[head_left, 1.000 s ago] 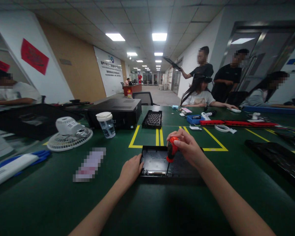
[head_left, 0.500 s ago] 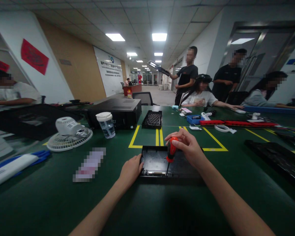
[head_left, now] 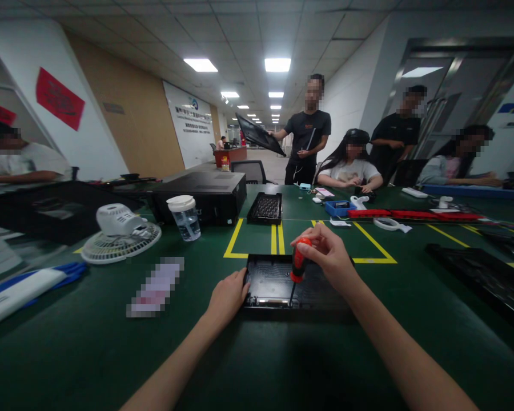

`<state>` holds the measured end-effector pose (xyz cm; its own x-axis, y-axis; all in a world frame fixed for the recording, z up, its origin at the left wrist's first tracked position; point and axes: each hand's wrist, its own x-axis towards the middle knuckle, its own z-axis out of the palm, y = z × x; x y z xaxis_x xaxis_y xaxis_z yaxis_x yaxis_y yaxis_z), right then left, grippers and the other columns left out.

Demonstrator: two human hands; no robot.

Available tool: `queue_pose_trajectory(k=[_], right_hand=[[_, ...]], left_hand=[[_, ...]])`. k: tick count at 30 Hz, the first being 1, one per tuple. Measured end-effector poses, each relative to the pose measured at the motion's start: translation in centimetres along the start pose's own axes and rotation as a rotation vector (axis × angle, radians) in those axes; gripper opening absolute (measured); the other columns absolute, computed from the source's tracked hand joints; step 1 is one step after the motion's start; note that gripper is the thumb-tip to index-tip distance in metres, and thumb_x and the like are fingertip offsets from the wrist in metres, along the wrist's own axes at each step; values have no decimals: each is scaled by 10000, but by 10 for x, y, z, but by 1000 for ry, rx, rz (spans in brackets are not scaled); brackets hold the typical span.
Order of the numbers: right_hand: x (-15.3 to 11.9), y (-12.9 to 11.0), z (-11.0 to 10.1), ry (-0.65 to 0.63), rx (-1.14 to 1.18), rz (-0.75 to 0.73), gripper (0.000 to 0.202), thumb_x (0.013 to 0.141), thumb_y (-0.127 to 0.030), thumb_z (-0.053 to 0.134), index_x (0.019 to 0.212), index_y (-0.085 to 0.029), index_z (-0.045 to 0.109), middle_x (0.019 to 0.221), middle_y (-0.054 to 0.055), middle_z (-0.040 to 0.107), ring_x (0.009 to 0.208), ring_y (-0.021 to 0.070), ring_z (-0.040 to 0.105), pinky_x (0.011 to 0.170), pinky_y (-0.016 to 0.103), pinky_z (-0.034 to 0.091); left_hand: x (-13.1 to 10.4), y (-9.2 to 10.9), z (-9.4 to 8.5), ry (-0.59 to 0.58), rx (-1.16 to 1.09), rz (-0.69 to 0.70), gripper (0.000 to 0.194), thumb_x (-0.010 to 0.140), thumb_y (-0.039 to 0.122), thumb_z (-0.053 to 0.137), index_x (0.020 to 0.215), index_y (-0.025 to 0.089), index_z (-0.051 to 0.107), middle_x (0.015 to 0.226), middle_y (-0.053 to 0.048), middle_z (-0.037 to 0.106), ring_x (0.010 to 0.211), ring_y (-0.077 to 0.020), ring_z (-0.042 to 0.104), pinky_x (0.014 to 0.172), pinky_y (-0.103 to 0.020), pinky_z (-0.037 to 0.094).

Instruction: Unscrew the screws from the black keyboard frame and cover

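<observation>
A shallow black rectangular plastic casing [head_left: 265, 279] lies on the table before me, its raised rim facing up. My left hand [head_left: 229, 294] grips its left edge, with the thumb near the inner corner. In my right hand [head_left: 328, 248] is a red and black screwdriver [head_left: 298, 260], held upright by the handle. Its shaft points down into the casing, with the tip beside a bright metal strip [head_left: 274, 302] along the near side. Whatever lies under the tip is too small to make out. My right hand and forearm cover the casing's right part.
A green table [head_left: 197, 354] carries a lidded plastic cup [head_left: 185, 218], a white fan [head_left: 122, 234] and a large black box [head_left: 201, 197]. Beyond the casing is a black tray [head_left: 265, 208]. Another black panel [head_left: 484, 279] lies right. Several people are around the table.
My hands, the screwdriver and the casing look almost unchanged. Across the table, a standing person has turned and shifted left with a black panel; a seated person has drawn an arm in.
</observation>
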<state>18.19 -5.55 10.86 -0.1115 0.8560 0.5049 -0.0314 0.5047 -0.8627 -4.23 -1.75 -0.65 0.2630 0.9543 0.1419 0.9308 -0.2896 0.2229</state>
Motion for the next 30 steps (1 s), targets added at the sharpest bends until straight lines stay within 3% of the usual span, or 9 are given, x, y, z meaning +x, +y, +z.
queue_pose_trajectory(k=[15,30], right_hand=[[-3,4,6,178,-293,-164,222,728,-267,646,666,-191,447,679,-19,468,635,116,468,616,255,404],[-6,10,8,323,-446,-221,240,717,-247,657,682,-199,424,675,-24,435,609,112,436,580,256,382]], left_hand=[[1,0,1,-8,15,-10,422,866,324,373,1258,175,419,1163,-105,571,1037,-202,552,857,-292,423],[1,-2,3,7,4,7,428,865,341,368,1257,176,419,1167,-107,568,1015,-200,559,847,-294,424]])
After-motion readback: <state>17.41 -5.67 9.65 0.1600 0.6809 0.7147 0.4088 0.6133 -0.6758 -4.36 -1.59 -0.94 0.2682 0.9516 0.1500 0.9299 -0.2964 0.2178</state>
